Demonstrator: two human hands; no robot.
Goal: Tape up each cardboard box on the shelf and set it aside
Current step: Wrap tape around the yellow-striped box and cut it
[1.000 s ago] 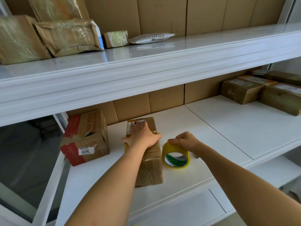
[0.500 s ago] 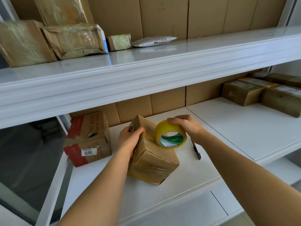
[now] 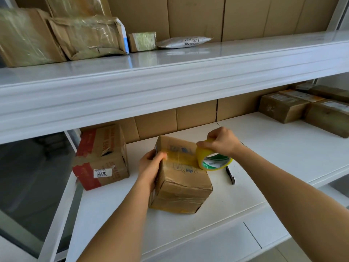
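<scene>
Cardboard box [image 3: 181,178]: brown, worn, standing on the white lower shelf [image 3: 264,148] near its front edge, turned at a slant, old glossy tape across its faces
Tape strip [image 3: 179,157]: yellowish, stretched across the box's upper face from the left edge to the roll
Left hand [image 3: 149,167]: fingers curled round the box's upper left edge, thumb on top pressing the strip's end, palm against the left side
Right hand [image 3: 221,141]: fingers closed over the top of the tape roll, gripping it
Tape roll [image 3: 211,157]: yellow, green-and-white printed core, held on edge at the box's upper right corner, touching the box
Pen [image 3: 230,175]: dark, lying on the shelf just right of the box, below the roll
Red-and-brown carton [image 3: 102,157]: left of the box, apart from it, white label reading 3011, torn hole in its side
Taped parcels [image 3: 302,108]: several, at the far right of the same shelf, well apart from the box
Upper shelf [image 3: 170,72]: white, bearing wrapped parcels [image 3: 56,35] at left, a small box [image 3: 142,41] and a grey mailer bag [image 3: 185,42]
Back wall: flat cardboard sheets [image 3: 188,16] behind both shelves
</scene>
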